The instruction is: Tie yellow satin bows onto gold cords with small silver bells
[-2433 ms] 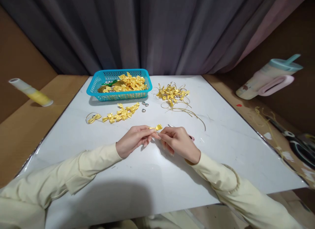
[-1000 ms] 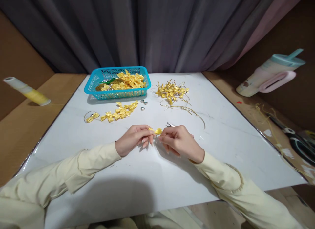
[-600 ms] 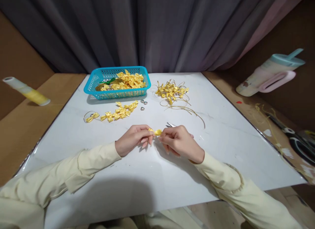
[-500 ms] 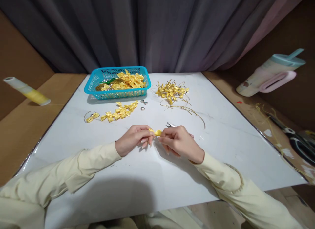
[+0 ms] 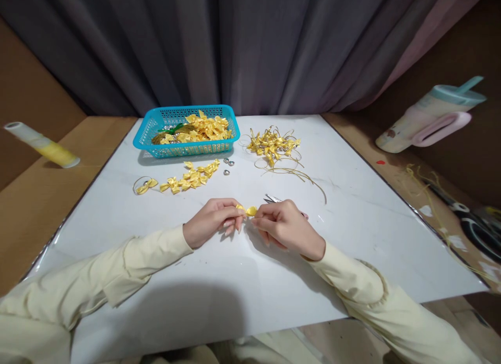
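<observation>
Between my hands, just above the white tabletop, is a small yellow satin ribbon bow (image 5: 251,211). My left hand (image 5: 219,220) pinches its left side between thumb and forefinger, the other fingers curled loosely below. At its right end, the closed fingertips of my right hand (image 5: 287,228) press against it; whether they also grip a thin cord I cannot make out. Small scissors (image 5: 271,199) lie partly hidden behind my right hand, blades pointing left. Beyond my hands runs a row of loose yellow bows (image 5: 191,178), with one corded bow (image 5: 146,186) at its left.
A blue basket (image 5: 186,151) of bows, cords and silvery pieces stands at the back. Three silvery pieces (image 5: 226,172) lie before it. Right of it is a pile of corded bows (image 5: 272,144). A tumbler (image 5: 426,118), black-handled scissors (image 5: 479,231) and a yellow-white roll (image 5: 43,146) flank the table.
</observation>
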Tool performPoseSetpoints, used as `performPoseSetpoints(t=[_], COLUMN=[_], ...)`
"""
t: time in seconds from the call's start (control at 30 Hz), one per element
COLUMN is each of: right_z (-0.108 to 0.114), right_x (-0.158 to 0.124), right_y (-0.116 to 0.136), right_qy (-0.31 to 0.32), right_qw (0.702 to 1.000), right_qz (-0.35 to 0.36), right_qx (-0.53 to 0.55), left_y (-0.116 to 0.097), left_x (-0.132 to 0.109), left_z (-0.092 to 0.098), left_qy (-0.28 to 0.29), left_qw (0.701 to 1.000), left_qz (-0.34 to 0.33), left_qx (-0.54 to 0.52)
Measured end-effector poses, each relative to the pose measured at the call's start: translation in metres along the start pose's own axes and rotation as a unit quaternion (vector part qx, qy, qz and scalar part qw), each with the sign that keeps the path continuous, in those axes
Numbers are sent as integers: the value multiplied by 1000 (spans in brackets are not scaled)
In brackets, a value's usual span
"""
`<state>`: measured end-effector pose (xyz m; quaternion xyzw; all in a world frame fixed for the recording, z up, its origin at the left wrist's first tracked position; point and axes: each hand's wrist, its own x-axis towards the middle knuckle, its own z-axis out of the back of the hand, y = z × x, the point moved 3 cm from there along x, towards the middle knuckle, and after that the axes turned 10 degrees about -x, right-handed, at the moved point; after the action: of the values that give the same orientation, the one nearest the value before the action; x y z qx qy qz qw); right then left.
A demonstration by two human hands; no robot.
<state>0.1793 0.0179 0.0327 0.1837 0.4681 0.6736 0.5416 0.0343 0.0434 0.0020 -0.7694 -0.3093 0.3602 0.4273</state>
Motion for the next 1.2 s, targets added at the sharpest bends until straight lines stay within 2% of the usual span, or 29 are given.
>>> performPoseSetpoints(t=[0.7, 1.0, 1.2], right_z=[1, -4, -10], right_x=[1, 3, 5], right_y=[0, 1, -2], right_qy=[-3, -49, -96], right_qw=[999, 994, 988], right_qz=[21, 29, 31], right_qx=[-38, -95, -118], left_y=[-1, 0, 1], left_x=[0, 0, -1], left_z=[-2, 0, -2], left_qy=[3, 1, -31], left_qw=[1000, 1000, 998], left_qz=[7, 18, 38], left_qx=[-3, 4, -28])
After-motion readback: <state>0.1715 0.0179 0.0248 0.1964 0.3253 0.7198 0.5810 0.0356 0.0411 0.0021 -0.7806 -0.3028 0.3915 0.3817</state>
